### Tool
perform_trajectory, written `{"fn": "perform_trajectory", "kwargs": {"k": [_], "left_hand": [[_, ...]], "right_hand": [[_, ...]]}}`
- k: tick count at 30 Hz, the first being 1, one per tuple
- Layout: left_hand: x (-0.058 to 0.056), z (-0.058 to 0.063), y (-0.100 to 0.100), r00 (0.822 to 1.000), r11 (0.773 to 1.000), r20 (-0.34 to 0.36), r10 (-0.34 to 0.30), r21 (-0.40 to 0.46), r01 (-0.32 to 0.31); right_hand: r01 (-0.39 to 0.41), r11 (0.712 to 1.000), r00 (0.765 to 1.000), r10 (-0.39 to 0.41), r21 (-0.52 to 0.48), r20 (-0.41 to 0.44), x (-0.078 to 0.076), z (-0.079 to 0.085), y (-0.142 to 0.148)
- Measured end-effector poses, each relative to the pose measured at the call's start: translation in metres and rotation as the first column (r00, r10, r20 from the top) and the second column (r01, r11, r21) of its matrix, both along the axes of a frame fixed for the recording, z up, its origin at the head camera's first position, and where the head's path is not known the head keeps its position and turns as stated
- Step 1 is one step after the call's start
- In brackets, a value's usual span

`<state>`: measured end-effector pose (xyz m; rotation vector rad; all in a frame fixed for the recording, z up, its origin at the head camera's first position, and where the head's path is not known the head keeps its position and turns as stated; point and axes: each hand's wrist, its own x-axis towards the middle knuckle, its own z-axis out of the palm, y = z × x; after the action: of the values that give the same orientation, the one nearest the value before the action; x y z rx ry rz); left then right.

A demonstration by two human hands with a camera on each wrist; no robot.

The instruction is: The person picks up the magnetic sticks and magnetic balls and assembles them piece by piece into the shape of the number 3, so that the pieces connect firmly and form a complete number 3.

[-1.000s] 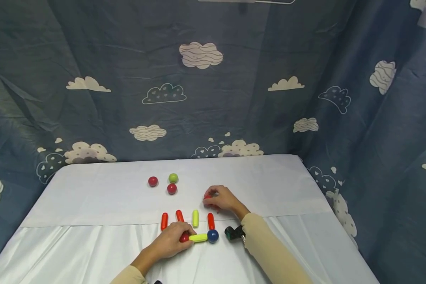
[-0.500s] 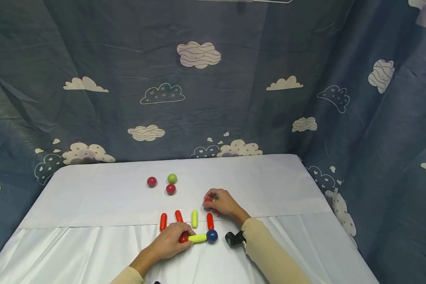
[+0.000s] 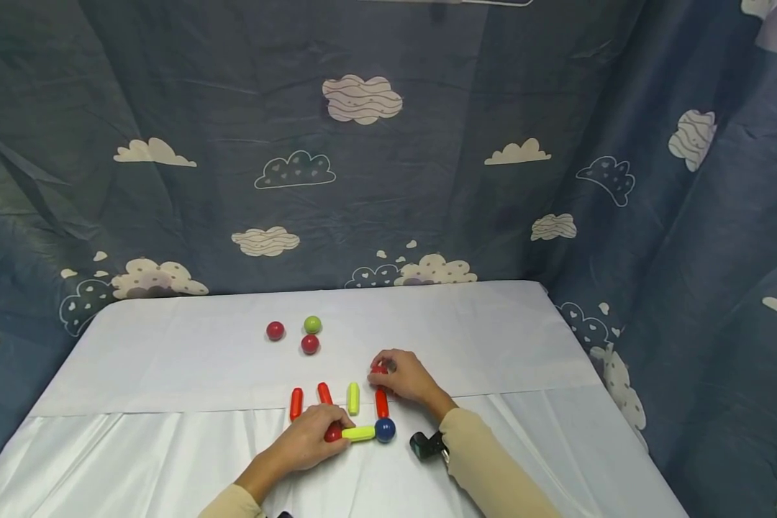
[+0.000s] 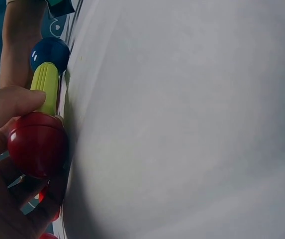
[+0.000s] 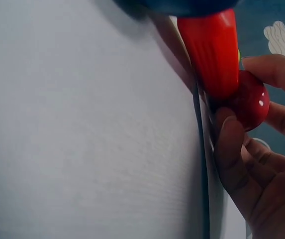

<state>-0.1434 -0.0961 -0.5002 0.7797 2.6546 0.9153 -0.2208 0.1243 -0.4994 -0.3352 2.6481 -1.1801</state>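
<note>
Glossy red ball (image 5: 254,102) being pinched by the right hand (image 3: 406,375) at the end of a ridged red rod (image 3: 381,404)

Just below and right of the head view's centre, the ball is being held between thumb and fingers. At the rod's lower end, a glossy blue ball (image 3: 385,430) is being met from the left by a ridged yellow-green rod (image 3: 359,433). At that rod's other end, a second red ball (image 4: 38,147) is being gripped by the left hand (image 3: 313,440), its thumb being rested on the rod. Above, an upright-pointing yellow-green rod (image 3: 353,398) is being carried flat by the white-draped bench (image 3: 168,360); left of it, a slanted red rod (image 3: 324,393) and a leftmost red rod (image 3: 296,404) are being partly covered by the left hand, so their lower ends cannot be told. Left of centre, higher up, two loose red balls (image 3: 309,344) and a green ball (image 3: 312,324) are being supported too.
</note>
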Motion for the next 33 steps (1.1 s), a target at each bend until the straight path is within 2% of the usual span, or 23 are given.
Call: {"fn": "perform_trajectory", "kwargs": {"k": [8, 19, 33], "left_hand": [[0.0001, 0.0014, 0.0, 1.0, 1.0, -0.001, -0.001, -0.006, 0.001], [0.0006, 0.0016, 0.0001, 1.0, 1.0, 0.013, 0.008, 0.001, -0.008], [0.0034, 0.0041, 0.0002, 1.0, 1.0, 0.019, 0.007, 0.007, -0.008]], "right_hand": [[0.014, 0.999, 0.999, -0.012, 0.049, -0.041, 0.0058, 0.001, -0.0028], [0.032, 0.999, 0.999, -0.032, -0.04, 0.009, 0.0101, 0.0025, -0.0037], [0.007, 0.997, 1.0, -0.008, -0.073, -0.013, 0.0101, 0.0005, -0.0015]]}}
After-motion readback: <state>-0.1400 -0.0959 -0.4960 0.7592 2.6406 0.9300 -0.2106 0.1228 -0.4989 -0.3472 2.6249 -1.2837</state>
